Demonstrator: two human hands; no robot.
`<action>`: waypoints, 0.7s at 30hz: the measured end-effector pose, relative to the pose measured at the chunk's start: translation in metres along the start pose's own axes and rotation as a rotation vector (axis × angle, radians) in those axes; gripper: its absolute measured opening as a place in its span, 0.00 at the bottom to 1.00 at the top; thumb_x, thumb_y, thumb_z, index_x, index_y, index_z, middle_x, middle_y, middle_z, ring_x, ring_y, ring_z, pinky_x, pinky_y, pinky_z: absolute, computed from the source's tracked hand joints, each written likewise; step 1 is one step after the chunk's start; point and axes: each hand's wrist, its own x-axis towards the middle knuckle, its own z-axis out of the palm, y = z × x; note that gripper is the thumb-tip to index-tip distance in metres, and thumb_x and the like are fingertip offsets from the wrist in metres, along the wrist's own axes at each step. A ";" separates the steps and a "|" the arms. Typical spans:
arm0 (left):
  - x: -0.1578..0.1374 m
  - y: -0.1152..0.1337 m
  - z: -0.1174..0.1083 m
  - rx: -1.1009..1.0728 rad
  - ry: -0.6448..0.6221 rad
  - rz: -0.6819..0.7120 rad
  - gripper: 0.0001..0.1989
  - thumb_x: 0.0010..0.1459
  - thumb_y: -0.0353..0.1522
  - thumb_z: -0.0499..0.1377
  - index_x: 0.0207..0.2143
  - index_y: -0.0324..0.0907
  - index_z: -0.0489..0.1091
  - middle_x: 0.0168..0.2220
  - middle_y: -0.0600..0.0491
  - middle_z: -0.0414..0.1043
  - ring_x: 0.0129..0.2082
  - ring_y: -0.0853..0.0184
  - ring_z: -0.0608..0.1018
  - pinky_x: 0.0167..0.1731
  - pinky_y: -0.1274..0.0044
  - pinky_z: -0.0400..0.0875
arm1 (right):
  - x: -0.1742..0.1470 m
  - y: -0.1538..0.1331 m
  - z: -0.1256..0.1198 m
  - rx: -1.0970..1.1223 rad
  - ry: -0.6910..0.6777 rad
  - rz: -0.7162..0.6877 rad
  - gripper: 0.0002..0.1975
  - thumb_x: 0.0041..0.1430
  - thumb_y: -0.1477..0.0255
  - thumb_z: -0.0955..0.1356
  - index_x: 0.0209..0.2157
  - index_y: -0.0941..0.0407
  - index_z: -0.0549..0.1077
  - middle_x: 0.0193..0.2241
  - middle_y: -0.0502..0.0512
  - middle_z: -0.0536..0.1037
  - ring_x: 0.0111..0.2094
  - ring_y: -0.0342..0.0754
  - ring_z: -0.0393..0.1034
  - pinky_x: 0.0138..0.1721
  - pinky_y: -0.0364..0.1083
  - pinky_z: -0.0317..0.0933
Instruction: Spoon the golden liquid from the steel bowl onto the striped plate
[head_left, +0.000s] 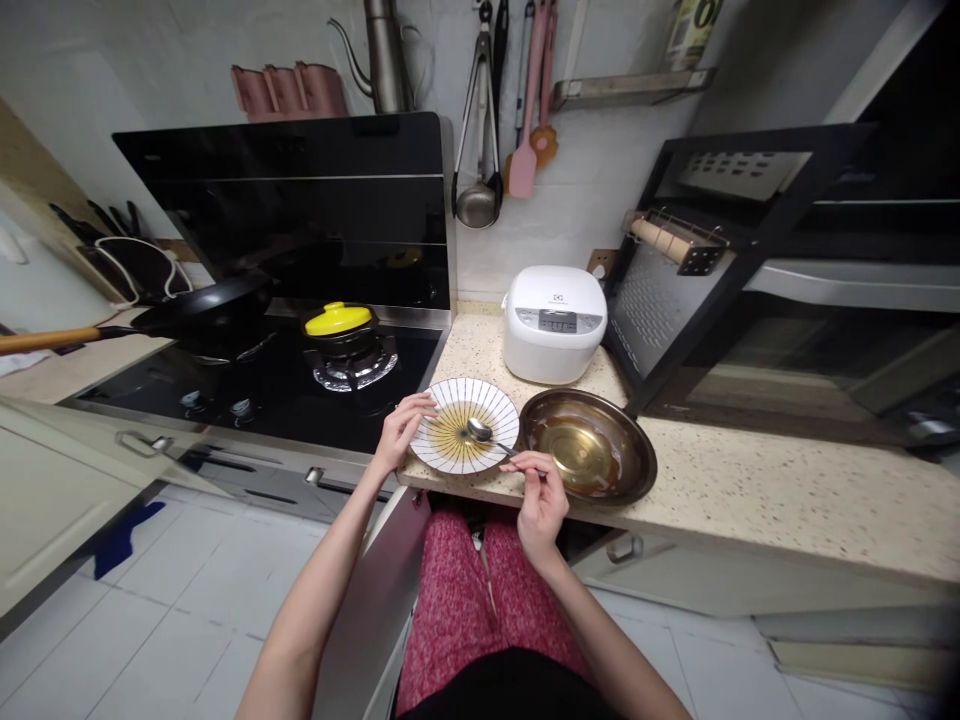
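Observation:
My right hand is closed around the handle of a metal spoon, whose bowl is over the plate. White with dark lines radiating from its centre, the plate has a yellowish liquid in its middle. At the plate's left rim, my left hand grips the edge with its fingers over the rim. Just right of the plate stands a wide brownish metal bowl with a shiny, wet-looking bottom. My right wrist is in front of the counter's edge, below both dishes.
Behind the plate is a white rice cooker. Left of it, a pot with a yellow lid and a black wok stand on the gas stove. A dark rack rises at right. Below the counter, a drawer or door stands open.

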 end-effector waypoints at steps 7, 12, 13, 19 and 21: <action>0.000 0.000 0.000 0.001 0.003 -0.003 0.21 0.72 0.43 0.52 0.41 0.42 0.82 0.48 0.42 0.81 0.59 0.50 0.76 0.61 0.53 0.67 | 0.003 -0.004 -0.001 0.006 0.015 -0.014 0.11 0.73 0.72 0.63 0.36 0.53 0.73 0.33 0.53 0.78 0.38 0.49 0.75 0.42 0.50 0.71; -0.001 0.000 0.000 -0.001 0.002 -0.005 0.20 0.72 0.42 0.52 0.41 0.42 0.82 0.48 0.42 0.81 0.60 0.51 0.76 0.62 0.53 0.67 | 0.005 -0.007 -0.003 0.017 0.012 0.001 0.10 0.73 0.71 0.62 0.36 0.53 0.73 0.34 0.53 0.78 0.38 0.49 0.75 0.42 0.50 0.71; -0.001 0.000 0.000 0.000 -0.001 -0.007 0.20 0.72 0.42 0.52 0.41 0.42 0.82 0.49 0.42 0.81 0.60 0.51 0.75 0.62 0.53 0.67 | 0.005 -0.007 -0.004 0.016 0.013 0.004 0.10 0.73 0.71 0.62 0.37 0.53 0.73 0.34 0.53 0.78 0.38 0.49 0.76 0.42 0.51 0.71; -0.001 -0.001 0.000 0.003 -0.005 -0.017 0.21 0.72 0.43 0.52 0.41 0.42 0.82 0.49 0.42 0.81 0.60 0.50 0.75 0.62 0.53 0.67 | 0.011 -0.009 -0.013 -0.015 0.060 -0.009 0.11 0.73 0.70 0.62 0.37 0.54 0.73 0.34 0.53 0.78 0.36 0.48 0.76 0.40 0.51 0.73; -0.001 -0.001 0.000 0.004 -0.004 -0.013 0.21 0.72 0.42 0.52 0.41 0.42 0.82 0.49 0.42 0.81 0.60 0.50 0.75 0.62 0.53 0.67 | 0.014 -0.011 -0.017 -0.011 0.085 -0.018 0.10 0.73 0.69 0.63 0.36 0.54 0.73 0.34 0.54 0.78 0.35 0.48 0.76 0.40 0.51 0.74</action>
